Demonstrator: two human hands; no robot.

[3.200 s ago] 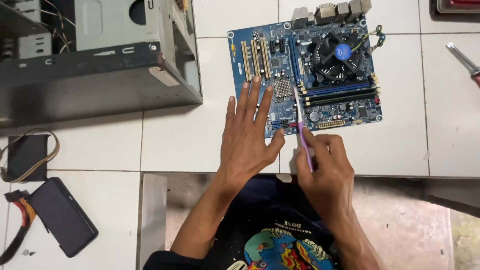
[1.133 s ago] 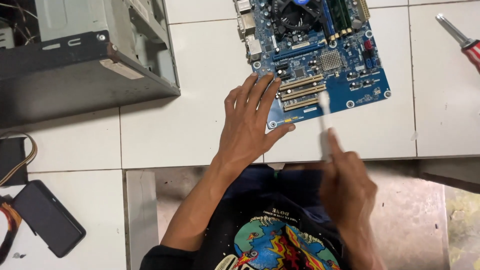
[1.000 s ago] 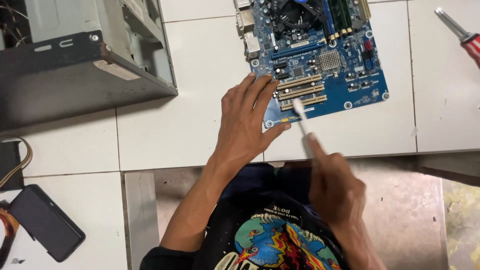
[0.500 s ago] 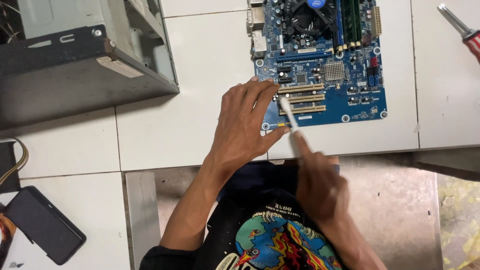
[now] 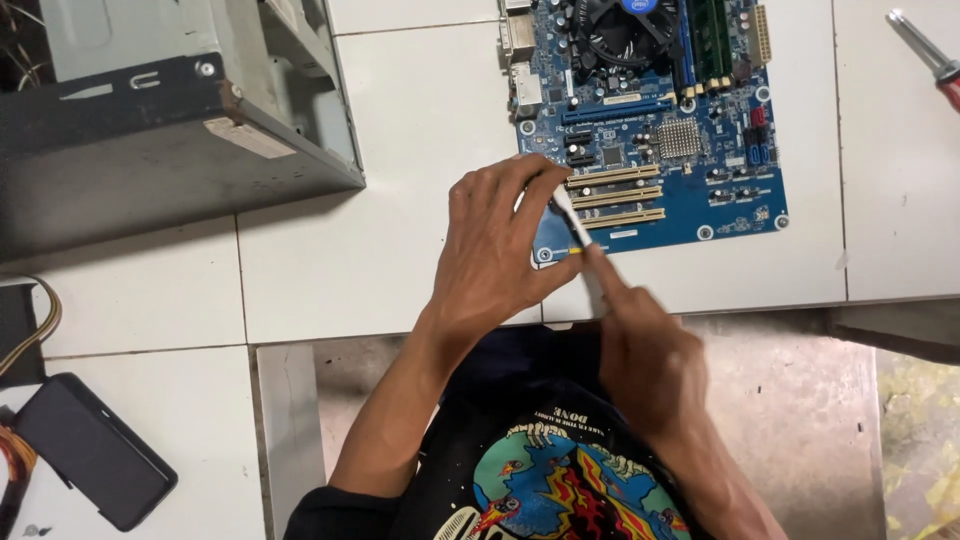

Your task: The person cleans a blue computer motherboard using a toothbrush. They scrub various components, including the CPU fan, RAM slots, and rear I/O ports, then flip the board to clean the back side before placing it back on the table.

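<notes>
The blue rectangular computer motherboard point(image 5: 690, 150) lies flat on the white tiled worktop point(image 5: 400, 200), its top edge cut off by the frame. The left hand point(image 5: 495, 250) rests palm down on the board's lower left corner, fingers point(image 5: 520, 185) held loosely together over the beige expansion slots point(image 5: 615, 195). The right hand point(image 5: 645, 350), blurred, grips a slim white-tipped brush point(image 5: 570, 220); its tip meets the board beside the left fingers. How the right fingers are set cannot be told. A grey metal computer case point(image 5: 170, 120) stands to the left. A red-handled screwdriver point(image 5: 925, 55) lies at far right, and a black flat rectangular device point(image 5: 95, 465) at lower left.
</notes>
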